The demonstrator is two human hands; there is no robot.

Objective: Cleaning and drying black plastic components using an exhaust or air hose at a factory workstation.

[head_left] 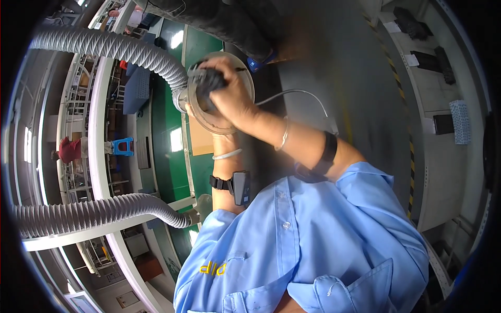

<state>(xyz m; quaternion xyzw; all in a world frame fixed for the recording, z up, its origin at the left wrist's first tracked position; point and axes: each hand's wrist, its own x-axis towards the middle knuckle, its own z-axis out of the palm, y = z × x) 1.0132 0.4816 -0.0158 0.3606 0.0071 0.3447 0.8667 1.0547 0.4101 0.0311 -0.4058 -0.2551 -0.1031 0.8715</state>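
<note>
Two arms in light-blue sleeves (360, 190) reach up to the round, see-through hood (219, 123), and we start on the near side of it! Nearest the body, below the hood, a black box (241, 188) sits strapped to the left forearm; across on the right one, down and right of the hood, there's a black strap (329, 148). Now the hands! The right hand (233, 97) crosses in front of the hood's open face, its grip curled around a dark, blurred bundle (211, 81); whether that bundle touches the hood, I cannot tell. The left hand (225, 139) goes in behind the hood, mostly hidden, fingers peeking past its left edge; how tight that grip is, I cannot tell. Joined to the hood's left side, a ribbed grey hose (117, 44) arches away to the upper left! A thin pale cable (300, 91) curves out to the hood's right. Beneath and left of the hood, brown cardboard (202, 138) lies by the green tabletop (166, 167). A second ribbed hose (99, 211) runs well below and left of the hood. Farther out, far left of it, a blue stool (122, 146) stands near a person in red (70, 149)!
</note>
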